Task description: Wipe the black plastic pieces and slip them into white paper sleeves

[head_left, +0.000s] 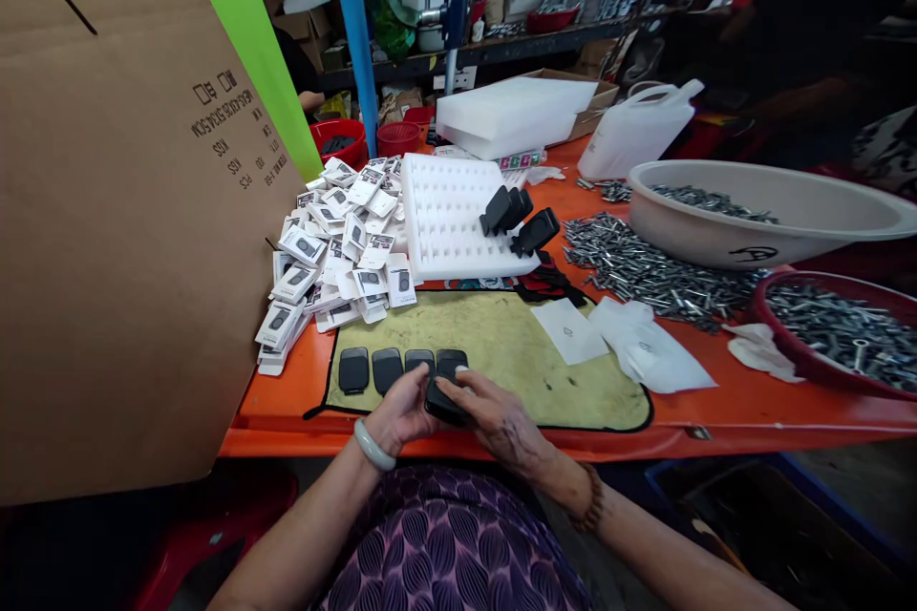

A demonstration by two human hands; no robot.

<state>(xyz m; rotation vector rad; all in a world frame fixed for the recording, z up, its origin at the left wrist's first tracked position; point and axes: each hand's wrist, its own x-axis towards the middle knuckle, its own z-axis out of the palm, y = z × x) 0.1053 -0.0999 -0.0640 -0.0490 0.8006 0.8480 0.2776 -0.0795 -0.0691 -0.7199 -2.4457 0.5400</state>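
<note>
Both my hands meet at the near edge of the table over a yellow-green mat (530,353). My left hand (401,412) and my right hand (494,415) are closed together on one small black plastic case (442,403). Just beyond the fingers a row of several black cases (373,368) lies flat on the mat. A white foam tray (451,220) with rows of sockets stands further back, with three black parts (516,215) lying on its right side. A heap of small white printed packets (344,239) sits left of the tray.
A big cardboard box (121,200) stands at the left. Loose metal pins (645,272) spread across the orange table (716,410) at right, beside a white basin (759,210) and a red bowl (838,329) of pins. White paper sheets (637,339) lie right of the mat.
</note>
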